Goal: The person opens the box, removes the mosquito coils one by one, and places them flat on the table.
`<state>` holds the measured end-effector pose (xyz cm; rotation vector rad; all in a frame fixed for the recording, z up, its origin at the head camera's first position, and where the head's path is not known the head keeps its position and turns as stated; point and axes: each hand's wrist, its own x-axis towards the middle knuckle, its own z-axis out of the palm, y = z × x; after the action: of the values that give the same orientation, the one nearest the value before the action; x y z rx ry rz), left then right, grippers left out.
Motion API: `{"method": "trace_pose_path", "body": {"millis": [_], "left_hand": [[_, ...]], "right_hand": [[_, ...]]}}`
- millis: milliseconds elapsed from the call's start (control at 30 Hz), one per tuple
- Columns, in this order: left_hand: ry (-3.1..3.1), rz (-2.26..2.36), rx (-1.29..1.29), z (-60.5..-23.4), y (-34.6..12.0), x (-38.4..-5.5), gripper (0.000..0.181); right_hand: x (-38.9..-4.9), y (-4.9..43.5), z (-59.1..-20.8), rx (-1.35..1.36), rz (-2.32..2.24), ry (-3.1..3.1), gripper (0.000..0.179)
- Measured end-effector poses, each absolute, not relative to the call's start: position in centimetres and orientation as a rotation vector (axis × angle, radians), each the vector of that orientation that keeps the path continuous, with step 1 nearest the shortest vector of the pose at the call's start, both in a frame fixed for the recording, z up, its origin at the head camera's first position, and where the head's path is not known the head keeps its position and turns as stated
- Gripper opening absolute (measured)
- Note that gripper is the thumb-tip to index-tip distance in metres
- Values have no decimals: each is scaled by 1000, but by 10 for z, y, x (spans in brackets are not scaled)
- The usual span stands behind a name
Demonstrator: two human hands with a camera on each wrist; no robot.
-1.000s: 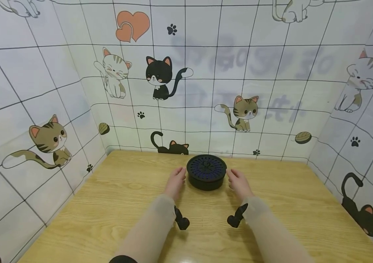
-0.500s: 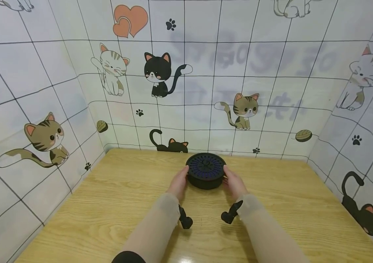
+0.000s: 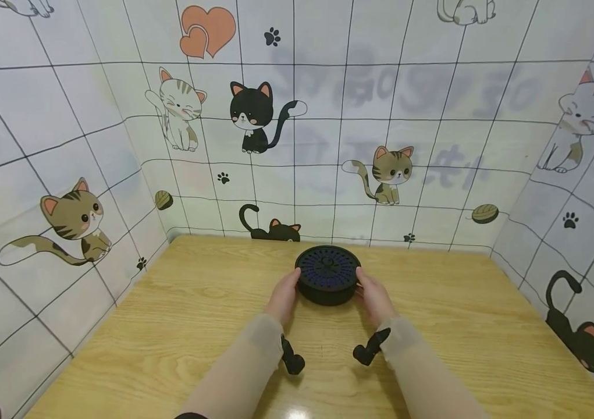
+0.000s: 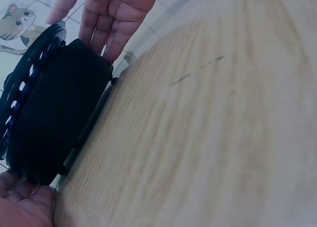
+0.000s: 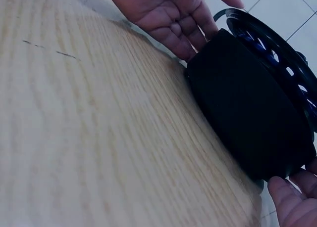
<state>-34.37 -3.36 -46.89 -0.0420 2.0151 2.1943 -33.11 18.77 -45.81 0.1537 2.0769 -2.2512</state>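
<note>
White wall coverings with a thin black grid are enclosing a yellow wood-grain tabletop.
Printed orange hearts are showing high at far left, a printed black-and-white cat is sitting below them, blurred grey lettering is showing farther right, and a white glare is shining on the near tabletop.

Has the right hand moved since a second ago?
Yes: the right hand went left against the brown cat print on the back wall in the head view, and now touches the round black container.
</note>
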Motion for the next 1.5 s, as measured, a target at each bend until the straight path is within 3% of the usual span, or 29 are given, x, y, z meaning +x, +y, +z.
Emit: {"method": "trace_pose_path", "body": {"millis": [867, 1500], "left_hand": [[1951, 2325, -2, -467, -35, -293, 57], [1991, 2304, -29, -468, -39, -261, 60]], "right_hand": [[-279, 186, -457, 112, -2261, 2072, 70], [-250, 184, -459, 128, -2228, 2097, 70]]}}
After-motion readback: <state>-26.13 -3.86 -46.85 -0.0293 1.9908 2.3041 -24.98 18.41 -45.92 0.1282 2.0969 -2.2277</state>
